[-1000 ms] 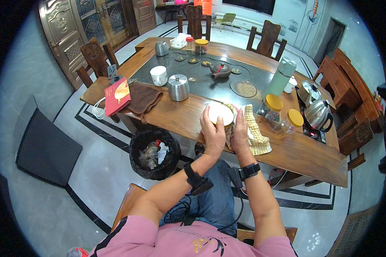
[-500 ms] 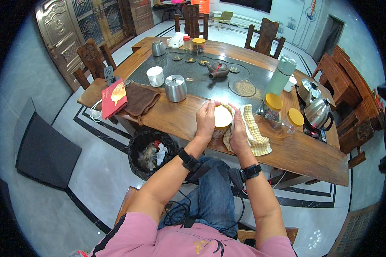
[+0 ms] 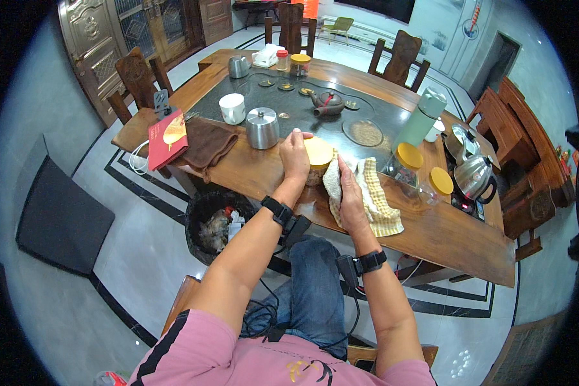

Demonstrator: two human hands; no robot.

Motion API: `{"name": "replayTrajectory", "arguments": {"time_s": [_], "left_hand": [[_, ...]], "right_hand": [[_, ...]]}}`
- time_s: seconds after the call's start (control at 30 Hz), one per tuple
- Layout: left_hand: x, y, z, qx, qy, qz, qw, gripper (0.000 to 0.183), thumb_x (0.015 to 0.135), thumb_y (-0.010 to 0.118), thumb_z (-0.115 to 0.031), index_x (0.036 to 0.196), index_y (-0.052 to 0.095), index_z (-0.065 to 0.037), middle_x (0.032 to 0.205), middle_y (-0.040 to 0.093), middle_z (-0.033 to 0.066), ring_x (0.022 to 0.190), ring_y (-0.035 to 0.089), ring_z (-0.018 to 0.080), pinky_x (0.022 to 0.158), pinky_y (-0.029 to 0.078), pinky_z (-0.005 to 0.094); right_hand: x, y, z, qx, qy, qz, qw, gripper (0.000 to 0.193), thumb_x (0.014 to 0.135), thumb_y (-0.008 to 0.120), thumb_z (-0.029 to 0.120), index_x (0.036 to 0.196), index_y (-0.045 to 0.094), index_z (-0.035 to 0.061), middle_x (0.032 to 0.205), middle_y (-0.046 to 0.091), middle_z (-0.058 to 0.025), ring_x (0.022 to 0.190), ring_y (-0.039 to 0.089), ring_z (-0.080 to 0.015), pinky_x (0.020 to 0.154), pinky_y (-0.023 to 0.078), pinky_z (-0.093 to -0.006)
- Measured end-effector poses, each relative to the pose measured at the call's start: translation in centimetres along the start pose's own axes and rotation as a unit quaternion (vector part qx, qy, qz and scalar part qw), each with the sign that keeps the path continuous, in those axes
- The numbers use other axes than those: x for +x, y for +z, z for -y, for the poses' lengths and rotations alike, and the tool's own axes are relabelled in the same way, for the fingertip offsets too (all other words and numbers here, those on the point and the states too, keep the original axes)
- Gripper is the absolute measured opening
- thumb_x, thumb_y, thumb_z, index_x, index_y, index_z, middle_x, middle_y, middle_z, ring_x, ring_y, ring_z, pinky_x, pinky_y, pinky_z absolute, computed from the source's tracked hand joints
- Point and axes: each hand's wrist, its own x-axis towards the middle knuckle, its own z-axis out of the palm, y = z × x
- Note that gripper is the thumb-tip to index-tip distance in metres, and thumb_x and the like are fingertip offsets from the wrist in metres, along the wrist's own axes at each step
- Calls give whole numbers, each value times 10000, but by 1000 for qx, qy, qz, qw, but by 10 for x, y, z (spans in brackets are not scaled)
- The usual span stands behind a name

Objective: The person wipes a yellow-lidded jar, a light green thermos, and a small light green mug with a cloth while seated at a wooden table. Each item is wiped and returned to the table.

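A clear jar with a yellow lid (image 3: 319,152) stands near the front edge of the table, with dark contents showing below the lid. My left hand (image 3: 294,156) is closed round its left side, fingers curled at the far side of the lid. From the right, my right hand (image 3: 350,196) presses a yellow-and-white checked cloth (image 3: 381,209) against the jar. Part of the cloth bunches up at that palm, and the rest drapes over the table. A steel lidded canister (image 3: 262,128) is just beyond my left hand.
Two more yellow-lidded jars (image 3: 408,156) and a green flask (image 3: 422,116) stand to the right, before a steel kettle (image 3: 475,175). A dark teapot (image 3: 328,104) sits on the stone tea tray (image 3: 238,93). Left are a white mug (image 3: 232,109), brown towel (image 3: 207,145), red bag (image 3: 168,141); below, a bin (image 3: 219,225).
The jar has moved left and away from me, with both hands following. Its lid now looks level and yellow rather than pale and glaring. My left hand has shifted toward the steel canister.
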Motion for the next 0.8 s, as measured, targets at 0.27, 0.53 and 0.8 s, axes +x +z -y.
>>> {"name": "replayTrajectory", "arguments": {"time_s": [0.27, 0.53, 0.8], "left_hand": [[-37, -11, -16, -30, -36, 102, 994, 409, 1049, 438, -265, 883, 687, 14, 851, 695, 77, 794, 621, 143, 757, 496, 293], [-58, -13, -29, -13, -34, 120, 992, 434, 1046, 428, -279, 875, 696, 16, 831, 701, 95, 768, 634, 156, 735, 503, 319], [-26, -5, -9, 62, 56, -11, 996, 443, 1033, 418, -275, 858, 696, 23, 813, 697, 170, 775, 645, 277, 762, 486, 382]], "right_hand": [[1, -3, 3, 64, 7, 3, 998, 660, 1077, 306, 493, 1516, 336, 1, 1522, 402, -141, 1411, 371, -228, 1182, 268, -359], [-2, 3, 18, 128, 47, 17, 991, 689, 1070, 278, 527, 1517, 330, 6, 1521, 402, -138, 1392, 396, -228, 1167, 300, -369], [0, 0, 11, 34, 8, 18, 999, 691, 1075, 314, 494, 1543, 276, -13, 1599, 281, -158, 1481, 255, -237, 1221, 163, -359]]}}
